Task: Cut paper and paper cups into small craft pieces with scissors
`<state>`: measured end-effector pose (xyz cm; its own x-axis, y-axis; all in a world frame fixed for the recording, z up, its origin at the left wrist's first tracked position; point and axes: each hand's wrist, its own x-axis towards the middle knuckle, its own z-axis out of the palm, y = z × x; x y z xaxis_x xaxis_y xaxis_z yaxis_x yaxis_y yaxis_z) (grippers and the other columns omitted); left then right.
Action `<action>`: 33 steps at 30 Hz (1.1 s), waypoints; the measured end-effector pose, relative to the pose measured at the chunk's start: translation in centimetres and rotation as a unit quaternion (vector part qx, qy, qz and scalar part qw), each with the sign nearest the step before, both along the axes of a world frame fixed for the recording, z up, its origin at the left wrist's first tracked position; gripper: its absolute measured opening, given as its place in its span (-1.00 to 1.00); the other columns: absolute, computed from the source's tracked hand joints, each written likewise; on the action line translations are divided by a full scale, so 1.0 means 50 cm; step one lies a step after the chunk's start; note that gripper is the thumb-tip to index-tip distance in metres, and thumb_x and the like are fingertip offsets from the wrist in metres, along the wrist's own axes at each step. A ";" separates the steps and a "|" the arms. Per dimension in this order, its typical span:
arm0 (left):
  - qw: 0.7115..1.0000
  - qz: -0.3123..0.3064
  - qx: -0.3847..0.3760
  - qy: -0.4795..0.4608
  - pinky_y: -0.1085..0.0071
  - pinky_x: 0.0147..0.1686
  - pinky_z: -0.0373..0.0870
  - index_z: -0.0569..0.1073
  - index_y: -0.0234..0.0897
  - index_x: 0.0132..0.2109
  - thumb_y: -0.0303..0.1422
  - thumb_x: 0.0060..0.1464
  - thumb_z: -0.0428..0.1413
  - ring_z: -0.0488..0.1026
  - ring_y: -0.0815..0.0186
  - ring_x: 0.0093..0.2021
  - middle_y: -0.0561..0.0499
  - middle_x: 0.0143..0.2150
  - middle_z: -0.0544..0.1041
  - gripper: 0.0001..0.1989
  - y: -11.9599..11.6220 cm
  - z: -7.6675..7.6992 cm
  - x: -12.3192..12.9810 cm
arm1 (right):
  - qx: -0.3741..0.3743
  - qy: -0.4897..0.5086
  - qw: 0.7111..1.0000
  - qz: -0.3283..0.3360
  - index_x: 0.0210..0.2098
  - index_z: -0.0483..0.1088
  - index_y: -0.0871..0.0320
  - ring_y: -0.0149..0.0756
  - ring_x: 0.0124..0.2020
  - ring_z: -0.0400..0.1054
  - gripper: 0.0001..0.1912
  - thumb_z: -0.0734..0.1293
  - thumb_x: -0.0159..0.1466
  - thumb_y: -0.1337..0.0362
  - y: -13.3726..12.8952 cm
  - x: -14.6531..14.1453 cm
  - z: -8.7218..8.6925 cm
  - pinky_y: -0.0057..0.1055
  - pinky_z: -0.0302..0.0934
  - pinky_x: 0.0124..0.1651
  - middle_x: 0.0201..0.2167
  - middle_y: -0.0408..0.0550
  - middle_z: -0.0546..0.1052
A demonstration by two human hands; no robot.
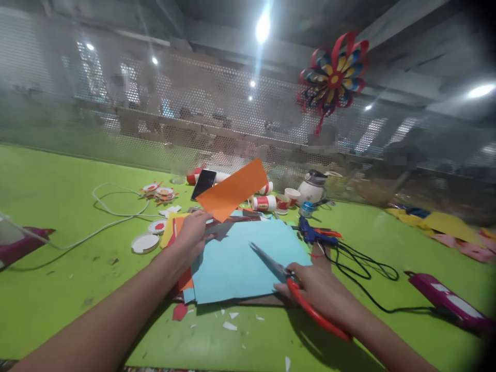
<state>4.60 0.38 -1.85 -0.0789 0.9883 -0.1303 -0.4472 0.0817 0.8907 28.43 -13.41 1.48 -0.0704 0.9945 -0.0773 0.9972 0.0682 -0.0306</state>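
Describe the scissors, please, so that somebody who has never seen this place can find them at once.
On the green table, look for the large light-blue sheet in the middle. At its right side, the right hand holds the scissors. Their pointed metal blades and long red handle set them apart from the blue glue gun lying just beyond.

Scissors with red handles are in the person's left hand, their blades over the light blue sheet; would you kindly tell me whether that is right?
Only the side is wrong: the head view shows the red-handled scissors in the right hand, blades over the light blue sheet.
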 end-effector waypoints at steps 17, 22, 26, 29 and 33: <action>0.996 0.042 0.056 -0.051 0.34 -0.37 0.51 0.34 -0.31 -0.45 -0.52 -0.18 0.15 0.49 0.25 -0.31 -0.01 -0.38 0.50 -0.88 -0.006 0.054 -0.027 | 0.009 -0.015 0.998 0.057 -0.19 0.39 0.23 -0.31 -0.38 0.44 -0.60 0.21 0.30 -0.01 0.065 -0.167 -0.029 -0.29 0.33 -0.31 -0.36 -0.08 0.53; 0.998 0.012 0.044 -0.054 0.45 -0.48 0.47 0.38 -0.30 -0.44 -0.52 -0.18 0.16 0.47 0.29 -0.34 -0.01 -0.35 0.50 -0.90 -0.024 0.041 -0.004 | 0.003 -0.023 0.998 0.061 -0.12 0.38 0.22 -0.30 -0.32 0.44 -0.62 0.23 0.31 0.02 0.071 -0.166 -0.026 -0.26 0.35 -0.25 -0.28 -0.06 0.52; 0.999 0.013 0.042 -0.032 0.43 -0.49 0.46 0.37 -0.28 -0.45 -0.48 -0.21 0.20 0.47 0.29 -0.38 0.03 -0.41 0.47 -0.87 -0.034 0.018 0.008 | 0.014 -0.033 0.998 0.058 -0.10 0.38 0.22 -0.29 -0.28 0.44 -0.69 0.24 0.33 0.11 0.070 -0.154 -0.030 -0.24 0.35 -0.22 -0.24 -0.06 0.51; 0.999 0.004 0.044 -0.026 0.45 -0.50 0.44 0.37 -0.27 -0.44 -0.47 -0.22 0.20 0.47 0.31 -0.41 0.06 -0.42 0.46 -0.86 -0.042 0.008 0.018 | 0.019 -0.040 0.997 0.057 -0.09 0.38 0.22 -0.28 -0.25 0.43 -0.72 0.26 0.32 0.15 0.071 -0.139 -0.030 -0.23 0.35 -0.20 -0.21 -0.05 0.50; 0.999 -0.009 0.045 -0.019 0.40 -0.42 0.45 0.38 -0.27 -0.48 -0.46 -0.18 0.19 0.45 0.34 -0.46 0.08 -0.47 0.46 -0.90 -0.052 -0.001 0.033 | 0.009 -0.041 0.997 0.059 -0.09 0.38 0.22 -0.29 -0.25 0.44 -0.74 0.27 0.32 0.17 0.077 -0.108 -0.026 -0.24 0.36 -0.21 -0.20 -0.05 0.50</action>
